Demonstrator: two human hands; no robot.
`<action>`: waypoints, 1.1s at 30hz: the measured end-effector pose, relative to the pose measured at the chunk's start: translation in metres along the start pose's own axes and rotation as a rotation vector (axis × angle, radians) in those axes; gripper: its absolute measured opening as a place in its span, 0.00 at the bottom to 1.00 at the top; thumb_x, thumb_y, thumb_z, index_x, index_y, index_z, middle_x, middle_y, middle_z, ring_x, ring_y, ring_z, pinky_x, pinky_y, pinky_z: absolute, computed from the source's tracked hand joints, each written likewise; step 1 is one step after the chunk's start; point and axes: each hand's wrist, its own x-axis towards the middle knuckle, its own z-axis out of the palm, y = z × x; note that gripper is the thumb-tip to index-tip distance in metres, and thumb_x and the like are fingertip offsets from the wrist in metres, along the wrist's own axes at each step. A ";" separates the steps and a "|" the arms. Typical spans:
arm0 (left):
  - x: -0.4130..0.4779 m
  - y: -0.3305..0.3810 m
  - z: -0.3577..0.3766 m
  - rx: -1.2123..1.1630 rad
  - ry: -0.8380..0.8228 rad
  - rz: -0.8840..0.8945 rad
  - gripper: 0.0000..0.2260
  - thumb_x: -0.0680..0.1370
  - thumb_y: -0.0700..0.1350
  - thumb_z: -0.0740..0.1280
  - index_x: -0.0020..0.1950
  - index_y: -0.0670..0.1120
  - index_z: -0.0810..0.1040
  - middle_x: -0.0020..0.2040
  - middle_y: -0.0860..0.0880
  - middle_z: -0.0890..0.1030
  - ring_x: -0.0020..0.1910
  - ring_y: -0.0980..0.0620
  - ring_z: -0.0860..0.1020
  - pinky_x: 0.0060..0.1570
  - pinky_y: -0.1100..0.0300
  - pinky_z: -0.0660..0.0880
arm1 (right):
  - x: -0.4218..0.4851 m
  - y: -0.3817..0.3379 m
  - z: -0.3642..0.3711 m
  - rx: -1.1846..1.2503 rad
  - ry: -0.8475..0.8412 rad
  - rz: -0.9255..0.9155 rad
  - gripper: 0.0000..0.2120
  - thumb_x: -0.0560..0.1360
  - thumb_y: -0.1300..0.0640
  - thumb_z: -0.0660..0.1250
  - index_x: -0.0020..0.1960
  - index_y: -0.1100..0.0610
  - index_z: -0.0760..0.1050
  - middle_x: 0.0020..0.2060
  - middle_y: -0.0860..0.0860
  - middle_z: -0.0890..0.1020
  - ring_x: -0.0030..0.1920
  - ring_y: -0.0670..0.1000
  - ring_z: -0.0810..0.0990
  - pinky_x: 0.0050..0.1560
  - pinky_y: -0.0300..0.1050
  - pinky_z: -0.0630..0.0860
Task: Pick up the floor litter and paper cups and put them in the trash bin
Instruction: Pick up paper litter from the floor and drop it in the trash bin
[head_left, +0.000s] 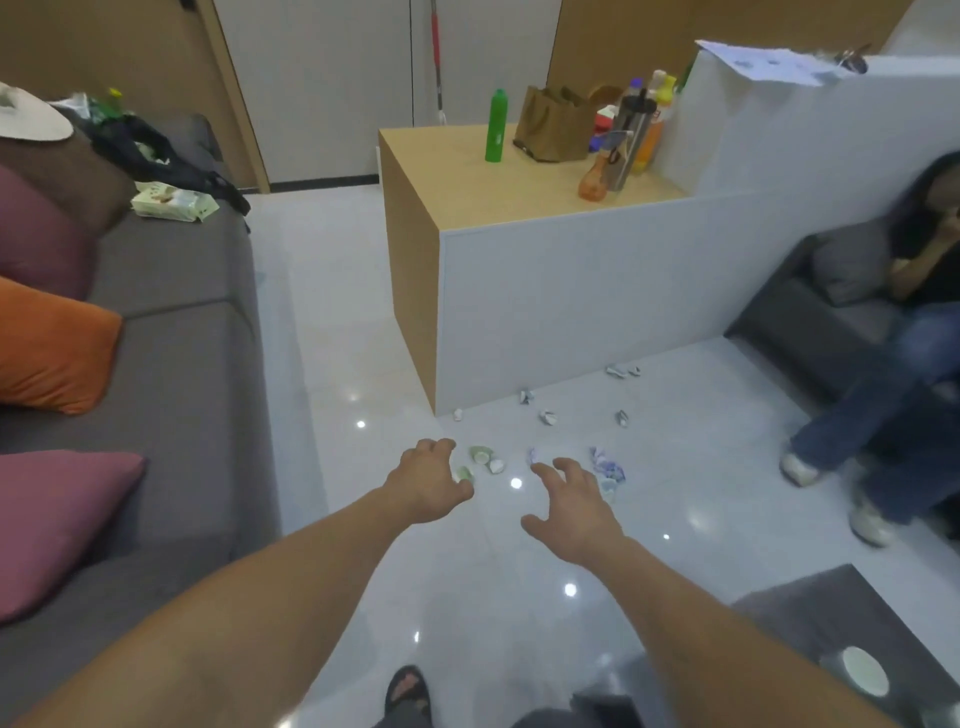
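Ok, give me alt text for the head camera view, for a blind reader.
A person's left hand and right hand reach, holding nothing, toward crumpled paper litter and crushed green cups on a glossy floor. Grey sofa left, wooden counter ahead.

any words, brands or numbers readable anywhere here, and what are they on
None can be read.
Tall green plastic bottle on the wooden counter: white mark, too blurred.
Pale green wipes pack on the grey sofa: print too blurred.
White paper sheet on the partition: dark marks, too small.
Blue-printed crumpled paper litter on the floor: illegible.
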 end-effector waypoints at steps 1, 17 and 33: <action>0.018 0.001 -0.008 -0.004 -0.002 -0.003 0.32 0.75 0.56 0.64 0.76 0.48 0.57 0.74 0.46 0.61 0.72 0.44 0.60 0.65 0.50 0.66 | 0.018 -0.002 -0.006 0.010 -0.005 0.004 0.35 0.75 0.43 0.66 0.77 0.47 0.56 0.76 0.51 0.55 0.74 0.56 0.55 0.69 0.52 0.65; 0.299 0.004 -0.004 -0.067 -0.156 -0.282 0.32 0.76 0.55 0.64 0.76 0.48 0.57 0.74 0.45 0.61 0.71 0.44 0.63 0.66 0.51 0.66 | 0.335 0.059 0.009 0.050 -0.329 -0.102 0.37 0.74 0.44 0.68 0.77 0.48 0.55 0.75 0.52 0.57 0.72 0.57 0.59 0.67 0.53 0.67; 0.579 -0.196 0.283 -0.209 -0.286 -0.451 0.32 0.76 0.54 0.65 0.76 0.49 0.57 0.74 0.46 0.61 0.71 0.45 0.64 0.67 0.52 0.65 | 0.629 0.147 0.363 -0.168 -0.585 -0.265 0.42 0.73 0.50 0.71 0.78 0.51 0.50 0.75 0.52 0.57 0.73 0.58 0.59 0.66 0.56 0.70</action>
